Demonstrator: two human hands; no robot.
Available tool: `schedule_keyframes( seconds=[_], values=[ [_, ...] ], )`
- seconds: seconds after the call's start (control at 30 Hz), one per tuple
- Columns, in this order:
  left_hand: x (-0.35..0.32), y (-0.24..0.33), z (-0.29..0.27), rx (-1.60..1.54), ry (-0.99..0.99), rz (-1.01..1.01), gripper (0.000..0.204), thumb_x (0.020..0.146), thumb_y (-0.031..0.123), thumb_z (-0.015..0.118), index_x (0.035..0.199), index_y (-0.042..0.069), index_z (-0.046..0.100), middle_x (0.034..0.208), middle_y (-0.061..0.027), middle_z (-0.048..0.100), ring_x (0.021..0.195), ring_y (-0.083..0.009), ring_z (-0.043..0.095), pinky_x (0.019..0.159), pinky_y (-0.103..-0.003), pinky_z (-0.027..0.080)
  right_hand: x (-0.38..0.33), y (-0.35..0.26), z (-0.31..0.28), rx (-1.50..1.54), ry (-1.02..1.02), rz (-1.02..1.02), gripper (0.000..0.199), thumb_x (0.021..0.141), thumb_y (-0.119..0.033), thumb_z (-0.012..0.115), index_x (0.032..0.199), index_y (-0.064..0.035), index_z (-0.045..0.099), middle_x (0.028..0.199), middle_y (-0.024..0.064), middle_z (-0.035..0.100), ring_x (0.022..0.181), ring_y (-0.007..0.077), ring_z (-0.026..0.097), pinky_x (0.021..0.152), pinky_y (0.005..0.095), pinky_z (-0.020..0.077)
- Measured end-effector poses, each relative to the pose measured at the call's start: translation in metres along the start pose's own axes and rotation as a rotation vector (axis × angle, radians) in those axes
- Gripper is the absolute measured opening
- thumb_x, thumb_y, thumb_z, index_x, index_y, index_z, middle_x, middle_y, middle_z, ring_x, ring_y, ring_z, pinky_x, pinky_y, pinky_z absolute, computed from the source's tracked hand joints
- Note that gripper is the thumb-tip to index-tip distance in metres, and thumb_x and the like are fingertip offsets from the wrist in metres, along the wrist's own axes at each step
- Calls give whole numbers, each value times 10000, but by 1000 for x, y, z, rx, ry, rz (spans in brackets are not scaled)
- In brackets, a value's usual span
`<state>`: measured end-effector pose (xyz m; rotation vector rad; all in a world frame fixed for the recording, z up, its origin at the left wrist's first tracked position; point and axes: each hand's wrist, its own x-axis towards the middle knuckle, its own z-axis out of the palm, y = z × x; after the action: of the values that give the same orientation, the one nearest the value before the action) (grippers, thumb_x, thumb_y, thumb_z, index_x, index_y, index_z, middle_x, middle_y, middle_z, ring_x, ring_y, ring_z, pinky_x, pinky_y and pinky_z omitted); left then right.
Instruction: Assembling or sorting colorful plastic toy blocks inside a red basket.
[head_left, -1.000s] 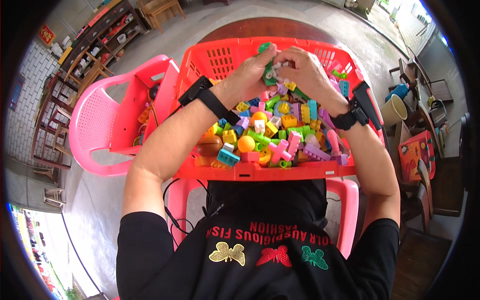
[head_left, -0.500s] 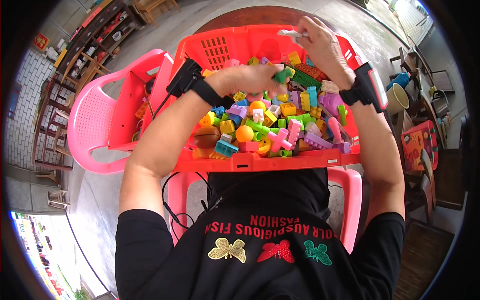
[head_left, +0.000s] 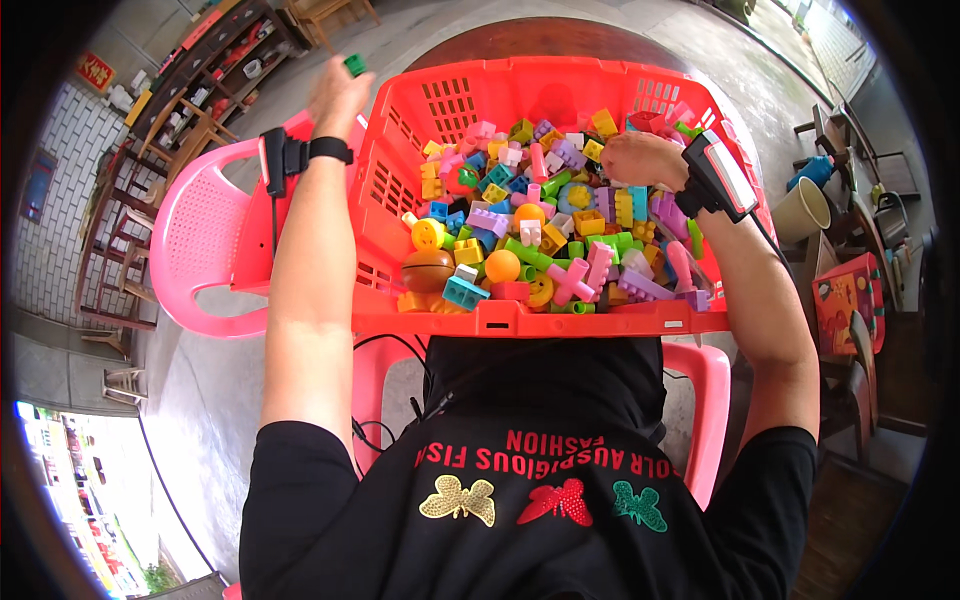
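Note:
My left hand is raised beyond the far left corner of a red plastic basket, closed round a small green building block. Inside the basket, towards its right, my right hand is low over the heap with its fingers curled down. Whatever its fingertips hold is hidden. Around it lie mixed toy blocks, among them a yellow block and a purple one. Nearer me are an orange ball, a brown ball and a teal block.
Left of the basket, a red bin stands on a pink plastic chair, partly behind my left arm. A round brown table shows past the basket's far rim. At the right are a cream bucket and a red patterned box.
My left hand has swung from over the blocks out to the far left with the green block. My right hand has come down from the far rim, where it held something whitish, into the heap.

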<state>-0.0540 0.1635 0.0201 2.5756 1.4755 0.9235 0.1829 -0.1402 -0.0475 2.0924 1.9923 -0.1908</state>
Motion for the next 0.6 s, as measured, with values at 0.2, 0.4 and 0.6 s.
schedule_keyframes(
  seconds=[0.2,0.4,0.6],
  values=[
    [-13,-144,57,86,-122,-541,404,840,350,554,1135,77,598,1163,-225,579,1085,-365,566,896,-432,469,-11,-20,-22,139,-130,38,368,699,-337,611,733,28,641,695,180,593,669,316,583,619,407,456],
    [-14,-183,73,126,-232,-689,401,815,245,603,1176,70,579,1213,-235,543,1129,-364,539,935,-427,446,-20,-39,-37,199,-238,61,410,620,-359,703,682,40,633,523,141,509,510,258,532,484,400,392],
    [4,-144,50,109,-31,-455,560,769,283,621,1285,132,462,1242,-250,476,1191,-387,437,988,-492,357,-17,-40,-30,160,-319,12,332,594,-301,724,631,18,640,506,116,521,477,258,519,462,386,383]
  ],
)
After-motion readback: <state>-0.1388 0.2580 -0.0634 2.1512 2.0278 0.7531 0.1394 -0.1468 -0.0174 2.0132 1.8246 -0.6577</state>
